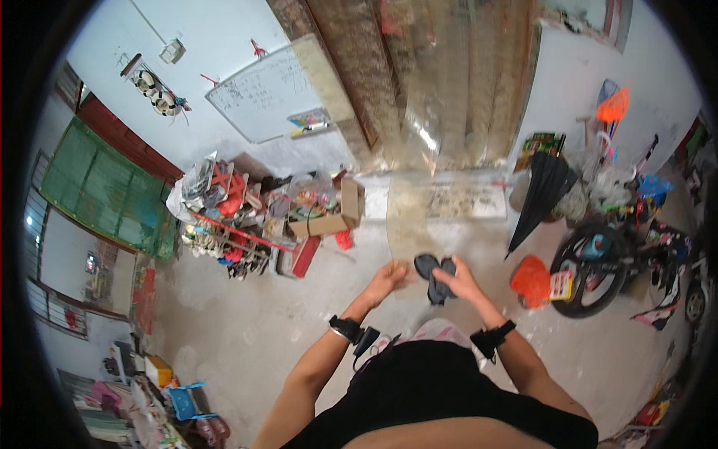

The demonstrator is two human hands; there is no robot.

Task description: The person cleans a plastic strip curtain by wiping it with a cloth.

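Note:
My right hand (461, 282) grips a dark grey bundle (441, 291) with rounded lobes, its thumb lying across the front. Whether the bundle is cloth or footwear I cannot tell. Just left of it is my left hand (388, 282), its fingers blurred by motion and pointing towards the bundle, with a small gap between and nothing seen in its grasp. A black strap with a small device is on each wrist. Both hands are in front of my body, above the concrete floor (247, 331).
Clear plastic strip curtains (449, 112) hang in the doorway ahead. To the left are a red broom (305, 257), an open cardboard box (320, 225) and piled shoes (210, 242). On the right stand a folded black umbrella (538, 193), an orange-red bag (530, 280) and a two-wheeler's wheel (589, 306).

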